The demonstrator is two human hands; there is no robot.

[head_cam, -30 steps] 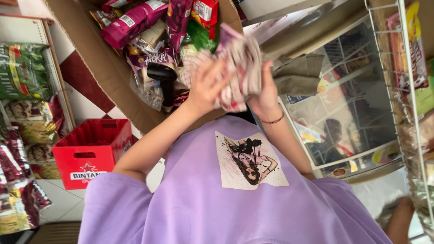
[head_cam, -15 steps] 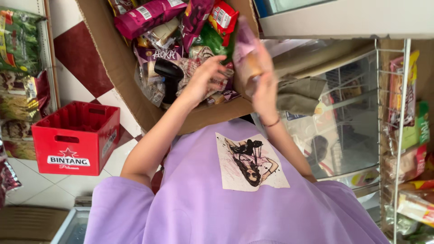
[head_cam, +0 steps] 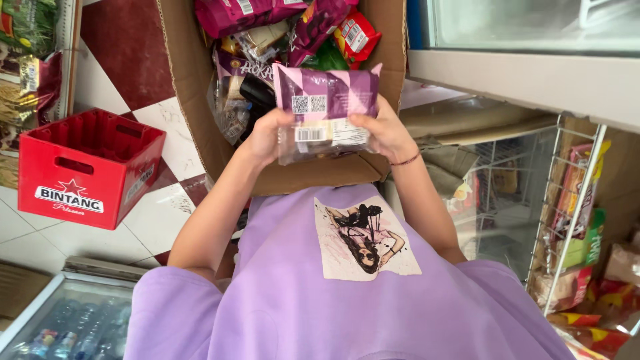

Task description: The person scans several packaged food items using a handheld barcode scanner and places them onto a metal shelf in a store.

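Observation:
Both my hands hold one purple snack packet [head_cam: 327,110] flat, with its back side and white label panel facing me. My left hand [head_cam: 267,137] grips its left edge. My right hand [head_cam: 385,133], with a thin bracelet at the wrist, grips its right edge. The packet hangs just above the near end of an open cardboard box [head_cam: 190,87]. That box is full of several snack packets [head_cam: 267,20] in pink, purple, red and green. My purple shirt with a printed figure fills the lower part of the view.
A red plastic bottle crate [head_cam: 87,167] stands on the tiled floor at the left. A glass-topped cooler [head_cam: 60,320] with bottles is at the lower left. A white wire rack [head_cam: 567,213] with snack packs stands at the right, below a glass-fronted cabinet [head_cam: 533,40].
The packet has turned from tilted and half crumpled to flat, its back facing me, with a hand on each edge. The view has shifted so the box sits more centrally.

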